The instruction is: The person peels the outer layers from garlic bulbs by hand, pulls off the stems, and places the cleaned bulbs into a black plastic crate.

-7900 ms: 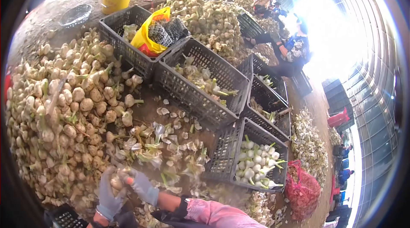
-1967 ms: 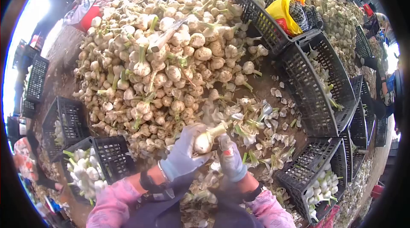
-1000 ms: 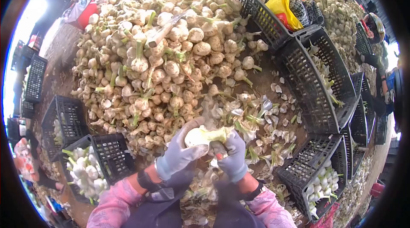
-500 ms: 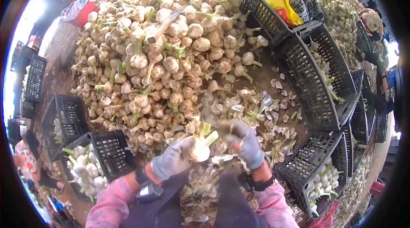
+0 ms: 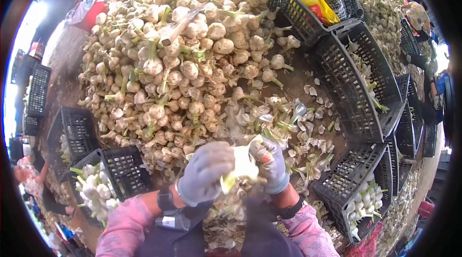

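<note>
garlic bulb (image 5: 244, 163), pale, sits between gloved right hand (image 5: 271, 164), curled closed on its right end, and gloved left hand (image 5: 207, 172), fingers half-curled against its left side, back toward my remote camera; i cannot tell whether left grips. beyond hands: heap of soil-marked garlic (image 5: 192, 71); past right hand, peelings (image 5: 293, 124). farther right, black crate (image 5: 344, 175) of white bulbs (image 5: 366, 199); left of left hand, second crate (image 5: 126, 170), likewise filled.

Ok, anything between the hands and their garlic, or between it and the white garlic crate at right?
Nothing visible separates the gloved left hand or right hand from the garlic. Toward the crate, the right hand comes first, then the crate's own near side.
</note>
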`<action>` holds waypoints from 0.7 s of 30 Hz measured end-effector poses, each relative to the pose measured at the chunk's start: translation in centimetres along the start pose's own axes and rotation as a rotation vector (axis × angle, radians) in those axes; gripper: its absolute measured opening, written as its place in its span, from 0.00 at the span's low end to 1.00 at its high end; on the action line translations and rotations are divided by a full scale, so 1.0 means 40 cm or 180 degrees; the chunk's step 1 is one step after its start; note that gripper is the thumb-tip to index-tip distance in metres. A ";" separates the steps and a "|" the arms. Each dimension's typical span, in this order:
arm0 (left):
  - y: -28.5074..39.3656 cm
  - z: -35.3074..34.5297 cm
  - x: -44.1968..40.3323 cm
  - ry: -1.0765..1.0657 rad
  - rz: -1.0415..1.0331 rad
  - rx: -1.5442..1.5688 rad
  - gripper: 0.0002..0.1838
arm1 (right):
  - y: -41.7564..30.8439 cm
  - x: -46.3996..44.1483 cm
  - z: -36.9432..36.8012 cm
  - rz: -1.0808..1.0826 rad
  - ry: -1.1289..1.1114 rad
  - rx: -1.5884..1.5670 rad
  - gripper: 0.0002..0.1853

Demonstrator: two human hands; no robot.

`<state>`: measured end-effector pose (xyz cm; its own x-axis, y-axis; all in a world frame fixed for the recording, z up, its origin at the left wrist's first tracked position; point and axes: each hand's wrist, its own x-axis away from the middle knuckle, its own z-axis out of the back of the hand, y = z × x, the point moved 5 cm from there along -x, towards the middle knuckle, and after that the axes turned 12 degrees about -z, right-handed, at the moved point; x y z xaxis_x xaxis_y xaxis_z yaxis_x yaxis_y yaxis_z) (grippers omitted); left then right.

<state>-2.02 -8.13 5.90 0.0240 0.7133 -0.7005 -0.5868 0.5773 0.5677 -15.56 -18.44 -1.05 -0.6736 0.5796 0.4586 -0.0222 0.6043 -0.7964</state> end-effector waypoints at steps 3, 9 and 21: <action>0.033 -0.020 0.000 -0.0675 -0.0624 0.0059 0.15 | -0.027 -0.001 0.026 -0.0103 0.0203 -0.0418 0.10; -0.059 -0.165 0.169 -0.3299 0.0678 0.0418 0.12 | -0.024 -0.009 0.061 -0.0525 0.0605 -0.1342 0.12; -0.073 -0.012 0.065 -0.0731 0.1649 0.0248 0.42 | 0.112 -0.007 0.007 -0.1887 0.0054 -0.2956 0.21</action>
<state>-0.64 -8.16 2.21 -0.0705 0.9740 -0.2151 -0.5076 0.1506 0.8483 -15.66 -16.04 -4.86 -0.7292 0.0648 0.6813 0.2302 0.9607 0.1549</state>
